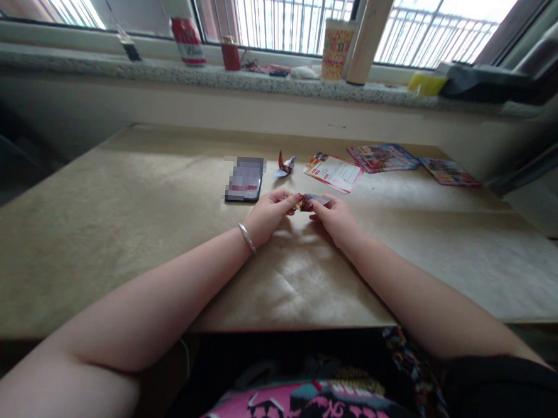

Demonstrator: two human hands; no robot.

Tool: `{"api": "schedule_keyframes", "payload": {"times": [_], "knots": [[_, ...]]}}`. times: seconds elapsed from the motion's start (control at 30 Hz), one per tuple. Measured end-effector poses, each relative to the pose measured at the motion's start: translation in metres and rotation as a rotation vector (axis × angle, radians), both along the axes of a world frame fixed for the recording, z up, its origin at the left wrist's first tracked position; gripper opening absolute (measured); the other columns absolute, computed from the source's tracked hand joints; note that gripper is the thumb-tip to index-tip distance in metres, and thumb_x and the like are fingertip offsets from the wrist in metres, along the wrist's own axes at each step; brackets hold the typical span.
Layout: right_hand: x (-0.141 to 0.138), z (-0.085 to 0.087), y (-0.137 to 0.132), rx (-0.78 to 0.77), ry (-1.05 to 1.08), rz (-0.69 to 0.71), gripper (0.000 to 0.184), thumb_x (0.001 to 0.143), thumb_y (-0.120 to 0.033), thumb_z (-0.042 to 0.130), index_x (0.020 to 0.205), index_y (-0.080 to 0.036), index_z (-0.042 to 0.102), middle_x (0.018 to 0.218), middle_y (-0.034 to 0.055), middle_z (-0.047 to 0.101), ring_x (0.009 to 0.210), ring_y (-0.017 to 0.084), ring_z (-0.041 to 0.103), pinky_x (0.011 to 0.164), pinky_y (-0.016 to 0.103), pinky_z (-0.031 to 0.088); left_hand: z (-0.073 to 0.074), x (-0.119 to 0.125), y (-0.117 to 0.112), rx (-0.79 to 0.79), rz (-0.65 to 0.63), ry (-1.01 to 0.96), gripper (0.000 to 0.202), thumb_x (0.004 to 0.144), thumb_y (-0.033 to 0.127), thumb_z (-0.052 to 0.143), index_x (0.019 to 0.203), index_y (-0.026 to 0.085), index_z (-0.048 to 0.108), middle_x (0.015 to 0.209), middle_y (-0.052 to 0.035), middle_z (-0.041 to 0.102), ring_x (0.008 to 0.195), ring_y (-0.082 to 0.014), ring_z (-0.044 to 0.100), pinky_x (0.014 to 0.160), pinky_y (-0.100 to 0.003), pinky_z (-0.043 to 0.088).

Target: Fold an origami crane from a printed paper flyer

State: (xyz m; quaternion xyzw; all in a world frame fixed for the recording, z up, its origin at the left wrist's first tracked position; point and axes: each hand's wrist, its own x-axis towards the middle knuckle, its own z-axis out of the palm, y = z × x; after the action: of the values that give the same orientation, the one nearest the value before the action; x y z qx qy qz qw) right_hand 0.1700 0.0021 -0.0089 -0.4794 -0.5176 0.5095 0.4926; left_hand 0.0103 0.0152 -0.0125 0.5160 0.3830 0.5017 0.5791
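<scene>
Between my two hands, just above the table, is a small folded piece of colourful printed paper. My left hand, with a silver bangle at the wrist, pinches its left end between thumb and fingers. The right end is pinched by my right hand. Fingers cover much of the paper, so its full shape is hidden. Beyond my hands stands a folded paper crane in red and white. A phone with a blurred screen lies to the left of the crane.
Printed leaflets lie right of the crane, with a stack of colourful cards and another pile farther right. On the windowsill stand a red can, a red lighter-like object and a patterned cup.
</scene>
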Motion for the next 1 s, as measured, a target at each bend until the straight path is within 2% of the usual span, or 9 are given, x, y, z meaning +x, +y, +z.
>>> {"api": "schedule_keyframes", "payload": {"times": [0.13, 0.3, 0.47, 0.73, 1.0], "knots": [[-0.001, 0.004, -0.001, -0.081, 0.166, 0.028, 0.024, 0.066, -0.036, 0.073, 0.081, -0.021, 0.062, 0.081, -0.0016, 0.069, 0.082, 0.014, 0.062, 0.071, 0.026, 0.045, 0.001, -0.001, 0.0, -0.046, -0.005, -0.047, 0.039, 0.064, 0.047, 0.083, 0.07, 0.014, 0.064, 0.066, 0.0006, 0.062, 0.06, -0.0068, 0.053, 0.061, -0.019, 0.044], [-0.001, 0.002, 0.002, -0.117, 0.266, 0.028, 0.02, 0.067, -0.033, 0.073, 0.08, -0.022, 0.062, 0.081, -0.0032, 0.069, 0.082, 0.013, 0.062, 0.074, 0.027, 0.045, 0.003, -0.001, -0.001, -0.045, 0.018, -0.035, 0.04, 0.063, 0.049, 0.082, 0.072, 0.014, 0.064, 0.068, 0.0011, 0.061, 0.059, -0.0064, 0.053, 0.059, -0.018, 0.045], [-0.002, 0.001, 0.003, -0.122, 0.302, 0.026, 0.016, 0.067, -0.03, 0.072, 0.076, -0.022, 0.062, 0.077, -0.0044, 0.068, 0.076, 0.011, 0.06, 0.072, 0.025, 0.045, 0.003, 0.0, -0.002, -0.035, 0.045, -0.01, 0.043, 0.062, 0.051, 0.083, 0.069, 0.015, 0.061, 0.065, 0.0019, 0.059, 0.057, -0.0061, 0.052, 0.056, -0.017, 0.044], [-0.001, 0.004, 0.002, -0.134, 0.328, 0.054, 0.015, 0.07, -0.032, 0.071, 0.081, -0.024, 0.065, 0.082, -0.0028, 0.07, 0.083, 0.014, 0.062, 0.076, 0.027, 0.047, 0.008, -0.001, -0.006, -0.077, 0.054, -0.074, 0.042, 0.06, 0.049, 0.084, 0.07, 0.015, 0.061, 0.067, 0.0022, 0.06, 0.058, -0.0061, 0.052, 0.055, -0.016, 0.043], [0.001, 0.007, -0.001, -0.162, 0.374, 0.088, 0.016, 0.072, -0.033, 0.072, 0.085, -0.025, 0.067, 0.09, -0.0026, 0.072, 0.092, 0.016, 0.064, 0.084, 0.032, 0.046, 0.013, -0.001, -0.008, -0.146, 0.061, -0.187, 0.031, 0.07, 0.038, 0.081, 0.074, 0.015, 0.061, 0.07, 0.0025, 0.06, 0.062, -0.0058, 0.053, 0.058, -0.016, 0.043]]}}
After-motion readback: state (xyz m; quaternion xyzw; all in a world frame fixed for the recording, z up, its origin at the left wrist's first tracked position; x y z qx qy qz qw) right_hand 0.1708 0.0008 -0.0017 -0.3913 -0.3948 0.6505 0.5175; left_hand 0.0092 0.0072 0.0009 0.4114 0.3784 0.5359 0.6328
